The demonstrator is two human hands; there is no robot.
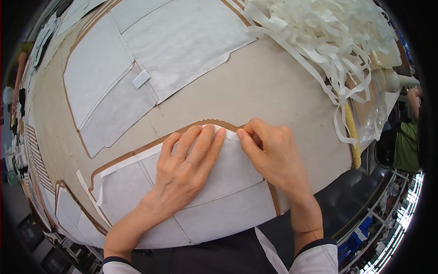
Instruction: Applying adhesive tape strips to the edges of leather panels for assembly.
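A panel with a white backing [228, 208] and a brown edge lies on the table in front of me, its seams running across it. White tape [231, 135] follows the panel's far curved edge. My left hand [180, 171] rests palm down with fingers outstretched, their tips pressing the tape against the edge. Just to its right, my right hand [271, 150] pinches the tape between thumb and curled fingers. A short stretch of tape shows between the two hands. Toward the panel's left end, a loose tail of tape [100, 196] hangs over the white backing.
Beyond lies a larger white-backed panel [178, 50] with a small white tag [141, 79]. A heap of white tape [319, 32] sits at the far right, beside a white nozzle bottle [394, 81] and a yellow roll [351, 128]. Smaller pieces [68, 210] lie at left.
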